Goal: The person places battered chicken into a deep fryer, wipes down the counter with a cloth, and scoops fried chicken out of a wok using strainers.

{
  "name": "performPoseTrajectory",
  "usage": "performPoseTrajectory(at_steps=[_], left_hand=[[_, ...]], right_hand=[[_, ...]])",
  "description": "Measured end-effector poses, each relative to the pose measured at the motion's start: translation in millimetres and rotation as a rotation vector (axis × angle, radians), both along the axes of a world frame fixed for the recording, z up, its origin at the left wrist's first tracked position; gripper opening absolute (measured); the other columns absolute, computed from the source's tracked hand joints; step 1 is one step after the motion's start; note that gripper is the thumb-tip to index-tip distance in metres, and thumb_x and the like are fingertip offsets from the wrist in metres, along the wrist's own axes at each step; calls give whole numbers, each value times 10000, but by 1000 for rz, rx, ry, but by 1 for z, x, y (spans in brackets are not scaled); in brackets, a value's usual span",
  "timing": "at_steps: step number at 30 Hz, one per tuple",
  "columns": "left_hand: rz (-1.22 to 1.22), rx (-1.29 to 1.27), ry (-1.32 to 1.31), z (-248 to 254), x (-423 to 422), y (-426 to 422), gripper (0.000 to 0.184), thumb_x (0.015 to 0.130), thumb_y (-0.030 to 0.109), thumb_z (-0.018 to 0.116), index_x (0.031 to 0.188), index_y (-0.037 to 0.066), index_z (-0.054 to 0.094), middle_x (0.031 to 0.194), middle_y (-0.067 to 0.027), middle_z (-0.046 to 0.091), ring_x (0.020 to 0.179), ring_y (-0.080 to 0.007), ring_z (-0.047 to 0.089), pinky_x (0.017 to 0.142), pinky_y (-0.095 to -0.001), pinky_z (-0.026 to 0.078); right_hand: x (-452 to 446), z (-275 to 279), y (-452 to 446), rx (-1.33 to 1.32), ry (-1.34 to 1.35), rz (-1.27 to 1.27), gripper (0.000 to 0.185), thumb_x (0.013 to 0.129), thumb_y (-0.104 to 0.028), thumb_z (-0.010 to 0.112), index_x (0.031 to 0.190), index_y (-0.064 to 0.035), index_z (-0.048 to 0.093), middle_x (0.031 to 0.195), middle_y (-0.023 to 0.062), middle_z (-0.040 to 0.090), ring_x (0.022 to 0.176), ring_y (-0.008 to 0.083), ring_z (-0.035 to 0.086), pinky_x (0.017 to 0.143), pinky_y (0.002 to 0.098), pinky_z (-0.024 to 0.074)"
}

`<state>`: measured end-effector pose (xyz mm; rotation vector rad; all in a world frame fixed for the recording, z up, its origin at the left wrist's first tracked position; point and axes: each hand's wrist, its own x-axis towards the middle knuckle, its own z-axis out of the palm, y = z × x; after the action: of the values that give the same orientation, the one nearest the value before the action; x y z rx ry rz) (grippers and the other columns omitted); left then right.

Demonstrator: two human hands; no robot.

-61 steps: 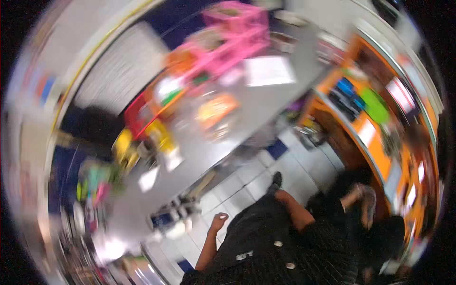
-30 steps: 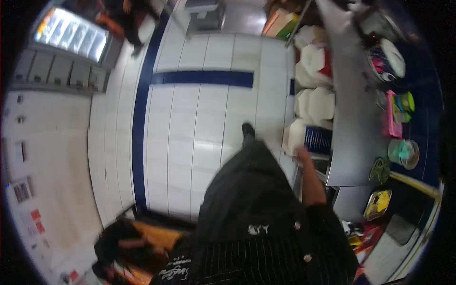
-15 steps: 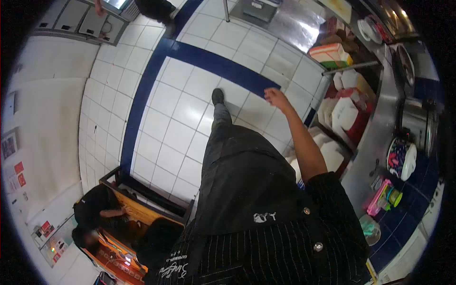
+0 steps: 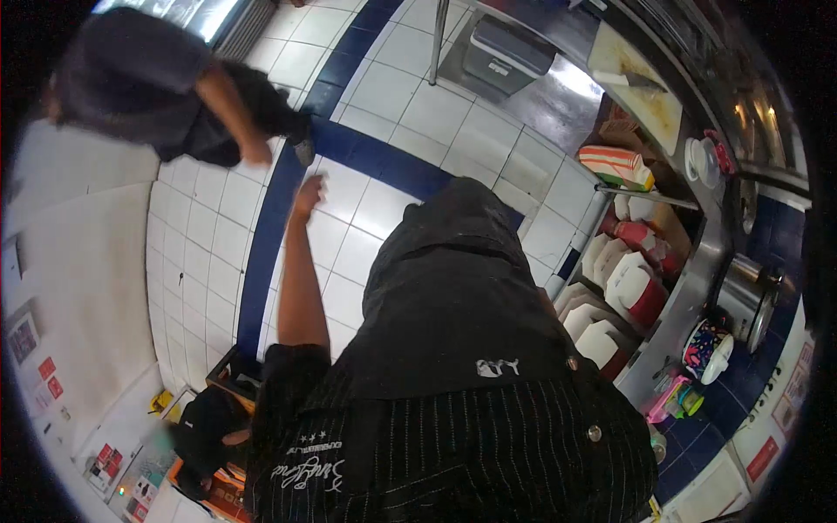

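My left hand [image 4: 307, 195] hangs out in front of me over the white tiled floor [image 4: 353, 244], near the blue tile band. Its fingers are loosely bent, slightly blurred, with nothing visible in them, and it touches nothing. My right hand is out of sight; only a sliver of that arm [image 4: 547, 303] shows beside my black apron [image 4: 453, 296]. Takeaway boxes [image 4: 629, 288], white and red, stand on a shelf under the steel counter [image 4: 676, 318] on my right.
Another person [image 4: 166, 87] in dark clothes is close ahead on the left. A second person [image 4: 209, 427] is lower left by an orange-lit case. On the right are a cutting board [image 4: 641, 87] with a knife [image 4: 629, 80], a steel pot [image 4: 747, 301] and a grey bin [image 4: 506, 54].
I have moved forward along the floor. My left hand has swung into view, and my right hand has dropped out of it. The person ahead has come much nearer.
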<state>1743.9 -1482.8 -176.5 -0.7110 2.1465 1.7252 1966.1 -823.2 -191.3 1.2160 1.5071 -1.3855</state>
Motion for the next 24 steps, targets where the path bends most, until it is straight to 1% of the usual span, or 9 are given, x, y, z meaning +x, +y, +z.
performPoseTrajectory(at_steps=[1,6,8,9,13,16,18,21,24], left_hand=[[64,48,-23,58,-66,8,270,906,232,522,1113,77,604,1037,-31,580,885,-130,522,711,-261,442],[39,21,227,128,-228,18,354,935,346,521,1139,71,608,899,-6,566,820,-100,505,713,-252,416],[15,-1,105,100,-261,11,295,950,308,482,1015,52,613,897,-30,564,816,-134,507,705,-288,418],[-162,-210,263,24,-265,-18,246,948,253,464,937,44,593,857,-51,551,788,-138,507,681,-284,423],[362,159,-151,-62,-184,7,254,930,251,461,999,53,605,929,-82,607,793,-215,576,681,-371,474],[420,208,-385,-61,-167,2,252,923,260,480,1014,62,606,924,-74,603,785,-208,573,671,-364,480],[448,208,-457,-49,-186,-12,251,918,265,493,1024,68,607,920,-68,600,780,-204,571,665,-359,484],[500,202,-506,-35,-241,-42,254,911,274,512,1038,77,609,915,-59,595,773,-197,569,656,-353,490],[518,197,-539,-33,-304,-80,259,904,282,530,1053,86,610,910,-50,591,765,-190,567,647,-346,496]], right_hand=[[-31,1,-11,-8,8,12,326,904,-344,549,1089,-80,598,1016,105,625,881,211,604,771,399,490],[-262,-16,-75,-115,186,147,350,912,-357,539,1130,-85,580,1038,84,611,892,191,581,787,377,478],[-382,-23,-107,-177,314,218,361,916,-362,535,1146,-87,573,1046,76,605,897,183,572,793,368,473],[-443,-28,-122,-218,201,265,349,932,-343,527,1169,-88,557,1083,55,586,931,169,559,794,340,471],[-668,-17,-236,24,640,1012,367,928,-281,521,1218,-61,564,1113,92,612,961,210,588,830,335,486],[-789,120,-357,-119,843,1216,340,903,-224,566,1202,-61,568,1144,90,606,1029,180,559,877,309,457],[-846,129,-424,-599,917,1004,297,894,-168,567,1175,-70,566,1076,59,602,1020,169,555,860,302,461],[-940,207,-516,-790,853,887,304,964,-253,495,1193,-63,556,1079,69,613,909,142,594,804,288,477],[-1003,184,-560,-798,801,799,348,983,-328,468,1180,-57,563,1089,80,612,866,139,593,757,262,485]])
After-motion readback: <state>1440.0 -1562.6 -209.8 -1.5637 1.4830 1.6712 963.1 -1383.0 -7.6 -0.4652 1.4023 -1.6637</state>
